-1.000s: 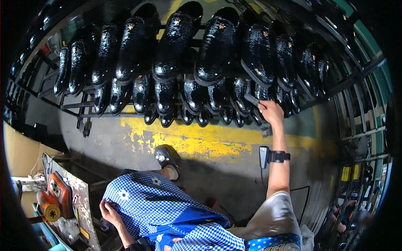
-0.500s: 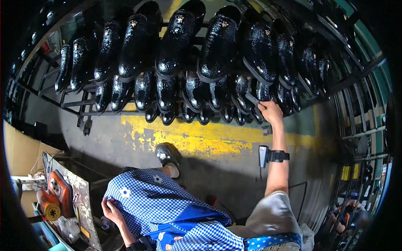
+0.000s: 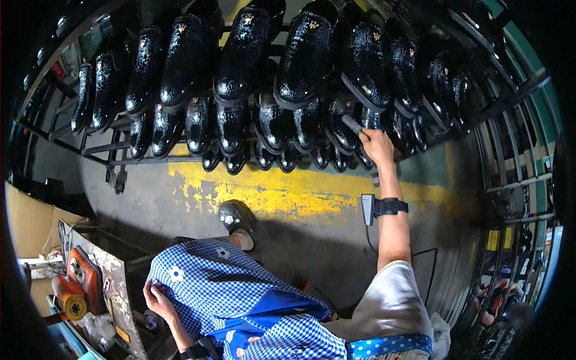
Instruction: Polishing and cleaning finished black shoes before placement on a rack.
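My right hand point(image 3: 378, 146) is stretched forward to the rack, closed on a short grey brush-like tool point(image 3: 352, 124). Its flat head overlaps a glossy black shoe point(image 3: 343, 129) in the second row; whether they touch I cannot tell. Above it hangs the larger top row, including a black shoe point(image 3: 366, 69) with a small gold ornament. My left hand point(image 3: 161, 303) is low beside the blue checked apron point(image 3: 198, 282), with loosely bent fingers apart and nothing visible in them. Both wrists wear black straps; a small grey device point(image 3: 368, 209) with a cable sits at the right one.
Dark metal rack bars point(image 3: 135, 161) carry several rows of shoes. At the left stands a worn bench point(image 3: 114, 273) with an orange-red power tool point(image 3: 78, 279). More racking point(image 3: 522, 186) lines the right side. Yellow paint point(image 3: 270, 192) marks the floor near my foot.
My right hand and the grey tool have moved slightly forward and left along the second row. The whole view has shifted a little. My left hand stays by the apron.
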{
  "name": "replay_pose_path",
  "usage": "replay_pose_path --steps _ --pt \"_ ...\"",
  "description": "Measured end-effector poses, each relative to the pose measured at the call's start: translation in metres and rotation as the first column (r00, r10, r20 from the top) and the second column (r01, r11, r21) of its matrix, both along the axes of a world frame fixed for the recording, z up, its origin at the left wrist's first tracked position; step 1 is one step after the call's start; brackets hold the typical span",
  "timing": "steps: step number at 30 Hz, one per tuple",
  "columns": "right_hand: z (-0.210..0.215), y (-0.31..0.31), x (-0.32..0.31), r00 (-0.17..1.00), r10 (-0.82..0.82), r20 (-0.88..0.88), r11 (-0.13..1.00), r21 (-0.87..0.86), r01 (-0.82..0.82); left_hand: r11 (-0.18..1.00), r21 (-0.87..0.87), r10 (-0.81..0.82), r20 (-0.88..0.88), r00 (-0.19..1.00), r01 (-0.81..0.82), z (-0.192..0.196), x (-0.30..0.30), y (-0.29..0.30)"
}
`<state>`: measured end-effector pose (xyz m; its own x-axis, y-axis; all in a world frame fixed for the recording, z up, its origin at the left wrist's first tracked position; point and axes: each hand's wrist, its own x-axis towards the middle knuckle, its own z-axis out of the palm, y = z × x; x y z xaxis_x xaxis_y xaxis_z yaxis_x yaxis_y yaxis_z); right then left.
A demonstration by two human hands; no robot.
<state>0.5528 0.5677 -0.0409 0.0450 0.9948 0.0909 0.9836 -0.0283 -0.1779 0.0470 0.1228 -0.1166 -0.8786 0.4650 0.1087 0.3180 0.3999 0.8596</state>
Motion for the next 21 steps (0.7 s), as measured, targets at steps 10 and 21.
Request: replay_pose_path --steps 10,21 --pt "0.017 -0.030 0.016 0.974 -0.108 -0.199 0.992 0.040 0.118 1.000 0.003 0.002 -0.024 1.000 -0.002 0.000 -0.002 -0.004" --pt "0.016 -0.004 -0.007 0.999 -0.022 0.024 0.993 -0.112 0.024 1.000 -0.008 0.024 -0.010 1.000 -0.025 0.004 0.003 -0.004"
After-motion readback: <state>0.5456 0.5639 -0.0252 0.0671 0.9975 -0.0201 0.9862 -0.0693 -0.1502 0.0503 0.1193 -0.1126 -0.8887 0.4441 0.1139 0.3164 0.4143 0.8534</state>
